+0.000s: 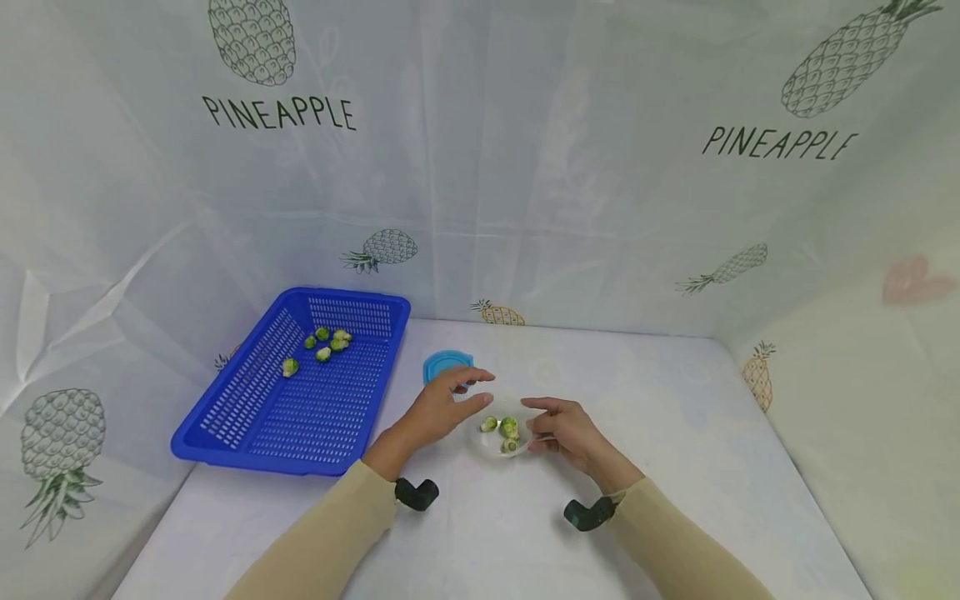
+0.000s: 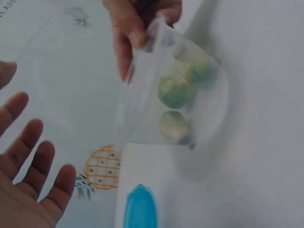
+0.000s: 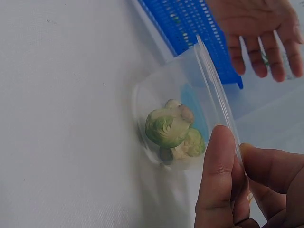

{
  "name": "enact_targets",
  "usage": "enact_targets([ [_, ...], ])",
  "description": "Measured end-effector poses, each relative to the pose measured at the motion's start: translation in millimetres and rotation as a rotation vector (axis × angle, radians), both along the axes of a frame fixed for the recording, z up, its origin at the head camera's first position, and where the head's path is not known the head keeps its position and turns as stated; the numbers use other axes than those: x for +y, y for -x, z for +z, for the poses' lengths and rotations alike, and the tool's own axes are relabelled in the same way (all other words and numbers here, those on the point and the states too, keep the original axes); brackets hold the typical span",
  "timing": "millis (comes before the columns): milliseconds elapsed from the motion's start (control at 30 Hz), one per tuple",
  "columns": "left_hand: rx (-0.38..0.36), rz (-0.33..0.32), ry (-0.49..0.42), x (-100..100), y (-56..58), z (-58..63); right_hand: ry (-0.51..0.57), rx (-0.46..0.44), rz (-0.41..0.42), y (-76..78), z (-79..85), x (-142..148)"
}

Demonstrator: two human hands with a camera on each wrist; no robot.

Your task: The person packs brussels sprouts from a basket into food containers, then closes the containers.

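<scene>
A clear plastic container point(image 3: 164, 85) stands on the white table with three Brussels sprouts point(image 1: 509, 427) inside. My right hand point(image 1: 568, 432) pinches the container's rim on its right side, thumb and fingers on either side of the edge in the right wrist view. On the container's left, my left hand point(image 1: 442, 404) hovers with its fingers apart and holds nothing. Just beyond the left hand lies a blue lid point(image 1: 444, 362), partly hidden by the fingers.
A blue perforated basket point(image 1: 307, 433) stands at the left with several Brussels sprouts point(image 1: 323, 354) in it. White sheeting printed with pineapples point(image 1: 390, 247) hangs behind and beside the table point(image 1: 675, 417).
</scene>
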State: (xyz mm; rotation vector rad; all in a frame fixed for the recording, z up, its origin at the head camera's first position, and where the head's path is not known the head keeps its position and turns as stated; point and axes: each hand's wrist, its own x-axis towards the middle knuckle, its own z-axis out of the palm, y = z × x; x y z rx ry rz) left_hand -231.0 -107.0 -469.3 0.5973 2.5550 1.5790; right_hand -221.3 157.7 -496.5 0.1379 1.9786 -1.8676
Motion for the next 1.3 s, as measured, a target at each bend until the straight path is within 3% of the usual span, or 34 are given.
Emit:
enact_targets([
  [200, 0.102, 0.075, 0.024, -3, -4.1, 30.9, 0.004, 0.006, 0.008, -0.6, 1.1, 1],
  [367, 0.204, 0.112, 0.038, -15, -2.5, 63.5, 0.015, 0.019, 0.024, -0.8, 1.6, 2],
  [533, 0.262, 0.163, 0.088, -40, 5.3, 94.6, 0.019, 0.027, 0.027, -0.9, 1.8, 3],
  [667, 0.276, 0.219, 0.140, -68, 17.8, 108.7, 0.017, 0.020, 0.018, -1.0, 0.8, 2],
  [1033, 0.234, 0.295, 0.341, -140, 46.2, 120.4, 0.015, 0.010, 0.006, -0.3, -1.8, 2],
  [1133, 0.215, 0.308, 0.389, -155, 53.9, 116.9, 0.020, 0.016, 0.015, -0.2, -2.0, 3],
  [1300, 0.187, 0.346, 0.443, -180, 68.8, 100.3, 0.026, 0.018, 0.023, -1.3, -3.4, 4],
])
